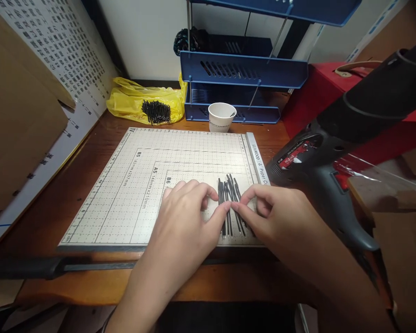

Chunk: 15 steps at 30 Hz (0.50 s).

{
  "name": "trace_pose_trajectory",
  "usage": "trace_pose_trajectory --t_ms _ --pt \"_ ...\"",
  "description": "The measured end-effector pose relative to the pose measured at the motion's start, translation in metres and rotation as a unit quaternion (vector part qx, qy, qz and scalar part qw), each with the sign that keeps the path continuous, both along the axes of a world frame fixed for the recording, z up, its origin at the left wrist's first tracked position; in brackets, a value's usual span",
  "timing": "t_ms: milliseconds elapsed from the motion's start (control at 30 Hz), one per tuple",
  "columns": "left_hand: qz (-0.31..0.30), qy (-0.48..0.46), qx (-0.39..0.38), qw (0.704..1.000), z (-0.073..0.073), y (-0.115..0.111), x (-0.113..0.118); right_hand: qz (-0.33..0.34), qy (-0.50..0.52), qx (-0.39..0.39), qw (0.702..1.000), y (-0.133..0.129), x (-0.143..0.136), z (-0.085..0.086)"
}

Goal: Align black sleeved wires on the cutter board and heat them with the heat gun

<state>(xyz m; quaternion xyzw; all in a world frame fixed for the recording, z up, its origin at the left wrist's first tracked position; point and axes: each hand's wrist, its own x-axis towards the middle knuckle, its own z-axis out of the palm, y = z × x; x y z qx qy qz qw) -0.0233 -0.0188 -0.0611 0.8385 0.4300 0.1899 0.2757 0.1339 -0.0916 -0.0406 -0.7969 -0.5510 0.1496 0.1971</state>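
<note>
Several short black wires [230,187] with bare silvery ends lie in a loose bunch on the gridded board of a paper cutter [142,185]. My left hand [187,210] is at the bunch's left side, its index finger curled and its thumb lying across the wires. From the right, my right hand [277,208] closes on the bunch in the same way, thumb over the wires and index finger beside them. The two thumb tips meet over the middle of the bunch. Both hands' other fingers are curled and partly hidden.
A white paper cup [222,118] stands behind the board, beside a yellow plastic bag [125,99] carrying a pile of black wires [156,112]. Behind them rises a blue rack [242,69]. A heat gun [319,157] is at right near a red box [308,88]. The cutter's handle [27,268] lies front left.
</note>
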Motion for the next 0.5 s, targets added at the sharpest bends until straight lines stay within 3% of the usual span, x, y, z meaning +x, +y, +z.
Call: trace_pose_trajectory --t_ms 267,500 --pt "-0.012 0.017 0.012 1.0 -0.002 0.001 0.001 -0.007 -0.009 0.015 1.0 0.0 0.002 0.001" --pt "0.001 0.023 0.045 0.999 -0.006 0.0 0.003 -0.001 -0.035 0.052 0.998 0.017 0.01 -0.001"
